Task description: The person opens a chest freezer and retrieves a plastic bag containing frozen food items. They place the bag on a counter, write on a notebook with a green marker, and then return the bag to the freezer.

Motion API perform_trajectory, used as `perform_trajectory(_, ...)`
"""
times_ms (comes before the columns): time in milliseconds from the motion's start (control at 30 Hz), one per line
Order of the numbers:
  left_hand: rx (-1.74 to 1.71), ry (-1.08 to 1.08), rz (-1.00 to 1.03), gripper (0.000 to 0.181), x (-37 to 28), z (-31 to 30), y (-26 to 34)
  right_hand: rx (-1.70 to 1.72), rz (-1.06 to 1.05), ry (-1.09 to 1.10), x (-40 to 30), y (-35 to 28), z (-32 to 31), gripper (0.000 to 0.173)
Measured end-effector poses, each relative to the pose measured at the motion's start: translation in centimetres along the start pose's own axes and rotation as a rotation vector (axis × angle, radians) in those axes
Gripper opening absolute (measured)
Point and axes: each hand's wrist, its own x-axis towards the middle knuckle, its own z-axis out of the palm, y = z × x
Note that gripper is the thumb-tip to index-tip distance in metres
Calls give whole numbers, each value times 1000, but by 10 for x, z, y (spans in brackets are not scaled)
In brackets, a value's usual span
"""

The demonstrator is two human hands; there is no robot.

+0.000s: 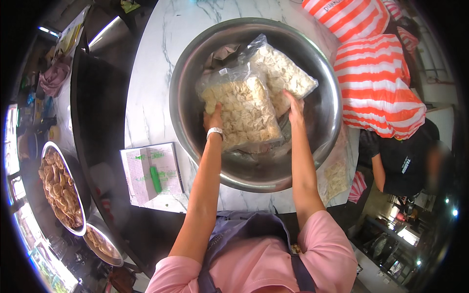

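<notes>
In a large stainless steel basin (pixel 183 117) lie clear plastic bags packed with pale, dumpling-like pieces. The nearer bag (pixel 243 110) is tilted in the basin and partly overlaps the farther bag (pixel 284 67). My left hand (pixel 213 119), below a white wristband, grips the nearer bag's left edge, fingers hidden beneath it. At the farther bag's lower edge is my right hand (pixel 295 107), its thumb on top and its other fingers mostly hidden. More clear plastic and a crumpled, dark-looking bag (pixel 223 55) show beneath and behind these two.
An open notebook (pixel 139 175) with a green marker (pixel 155 179) lies left of the basin on the marble-patterned table (pixel 146 110). Red-and-white striped bags (pixel 377 84) crowd the right, beside a co-worker in black (pixel 399 161). Another filled bag (pixel 335 177) lies near the right edge.
</notes>
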Motion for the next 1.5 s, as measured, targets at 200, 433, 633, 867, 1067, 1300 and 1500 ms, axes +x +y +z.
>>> perform_trajectory(200, 6, -50, 115, 64, -4, 0, 7, -384, -572, 227, -29, -62, -39, 55)
perform_trajectory(433, 90, -118, 77, 69, -8, 3, 10, -349, -518, 188, -72, -142, -91, 59)
perform_trajectory(633, 155, -190, -9, 97, 11, 11, -14, 136, -122, 90, -136, -127, -94, 59)
perform_trajectory(867, -388, -433, -252, 87, -4, 9, 3, 350, 158, 28, -171, -28, -13, 65)
perform_trajectory(1067, -689, -523, -157, 75, -40, -7, 34, 278, 259, -14, -167, 41, 8, 49)
perform_trajectory(1300, -337, -263, -165, 97, 0, 25, -20, -187, 546, -295, -184, 16, -3, 45)
perform_trajectory(1500, -167, -211, -206, 108, -21, 21, 7, -651, 509, -427, -200, -3, -3, 43)
